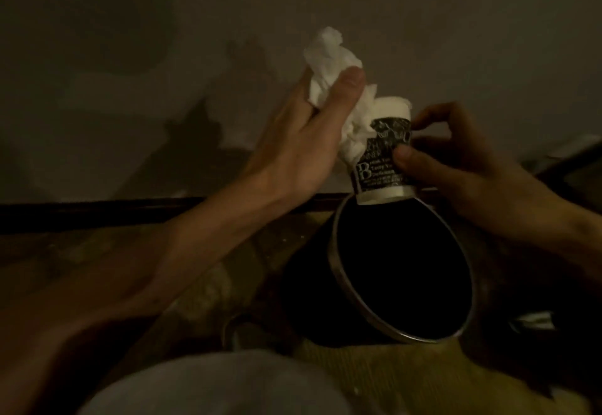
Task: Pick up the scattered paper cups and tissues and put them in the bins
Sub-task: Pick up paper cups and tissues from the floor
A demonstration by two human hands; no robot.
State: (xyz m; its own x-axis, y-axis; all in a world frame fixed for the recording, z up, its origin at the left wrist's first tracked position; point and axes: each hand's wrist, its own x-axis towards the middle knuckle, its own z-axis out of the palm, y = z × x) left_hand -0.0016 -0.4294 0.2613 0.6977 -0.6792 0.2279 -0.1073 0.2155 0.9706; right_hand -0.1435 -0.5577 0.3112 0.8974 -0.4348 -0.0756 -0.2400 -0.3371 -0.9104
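My left hand [303, 141] pinches a crumpled white tissue [329, 56] between thumb and fingers, raised in front of the wall. The tissue hangs down and touches a paper cup [381, 160], white with black print, which my right hand [456, 167] grips by its side. The cup is upright and hovers just above the far rim of a round black bin [342, 281] with a metal rim. The bin's inside is dark, so its contents are hidden.
A plain wall fills the upper half, with a dark skirting board [97, 211] along the floor. A second, smaller round container [234, 326] is partly visible left of the bin. My knee in grey cloth [211, 385] sits at the bottom.
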